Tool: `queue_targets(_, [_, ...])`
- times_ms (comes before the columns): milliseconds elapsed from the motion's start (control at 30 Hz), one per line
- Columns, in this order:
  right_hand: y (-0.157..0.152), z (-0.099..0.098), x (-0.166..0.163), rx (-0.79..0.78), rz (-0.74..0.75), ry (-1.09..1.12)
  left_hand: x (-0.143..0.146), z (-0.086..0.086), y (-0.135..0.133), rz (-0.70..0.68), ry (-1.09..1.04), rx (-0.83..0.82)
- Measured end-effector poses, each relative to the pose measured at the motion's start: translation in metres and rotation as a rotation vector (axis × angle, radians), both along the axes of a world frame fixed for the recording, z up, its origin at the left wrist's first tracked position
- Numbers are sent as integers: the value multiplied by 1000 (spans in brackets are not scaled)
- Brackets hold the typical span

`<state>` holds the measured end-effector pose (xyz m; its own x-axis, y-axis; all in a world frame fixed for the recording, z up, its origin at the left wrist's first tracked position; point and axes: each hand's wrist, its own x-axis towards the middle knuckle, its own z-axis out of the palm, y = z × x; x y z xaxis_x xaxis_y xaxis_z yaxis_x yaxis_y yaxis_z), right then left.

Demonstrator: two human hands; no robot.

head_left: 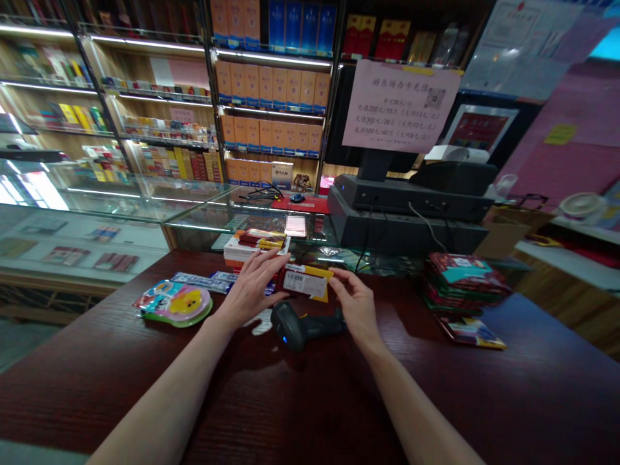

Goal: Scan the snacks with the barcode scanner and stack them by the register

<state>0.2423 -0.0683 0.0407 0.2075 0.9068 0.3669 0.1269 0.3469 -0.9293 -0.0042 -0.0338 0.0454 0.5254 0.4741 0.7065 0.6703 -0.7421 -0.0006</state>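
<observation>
My right hand [356, 303] pinches the right end of a small red and yellow packet [305, 283], its white barcode label turned toward me. With its fingers stretched out, my left hand [254, 287] is at the packet's left end; whether it touches the packet I cannot tell. On the counter below both hands lies a black barcode scanner [295, 326] with a blue light lit. Behind my left hand, red and yellow packets [264, 239] rest on a white and orange box [232, 250]. Blue and white wrapped sticks [201, 282] lie to its left.
A colourful blister-packed toy [177, 302] lies on the dark wooden counter [232, 400] at left. To the right stand a stack of dark red and green packets [462, 281] and a loose packet [472, 330]. Beyond are a glass display case [203, 213] and a black register [407, 216].
</observation>
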Motion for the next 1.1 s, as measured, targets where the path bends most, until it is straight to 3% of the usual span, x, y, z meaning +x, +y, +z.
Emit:
queue_targets(367, [12, -21, 8, -2, 127, -11, -4, -4, 4, 10, -70, 24])
queue_targets(467, [7, -20, 16, -8, 170, -171, -8, -8, 8, 28, -94, 36])
queue_targets(633, [-15, -5, 30, -24, 408, -695, -14, -14, 15, 62, -118, 30])
queue_targets(733, [-22, -2, 31, -32, 462, -934, -15, -17, 18, 61, -125, 33])
queue_targets(900, [-22, -10, 21, 4, 452, -1106, -16, -18, 18, 55, -120, 22])
queue_targets(1100, [-21, -12, 17, 55, 460, -1133, -17, -20, 19, 62, -115, 33])
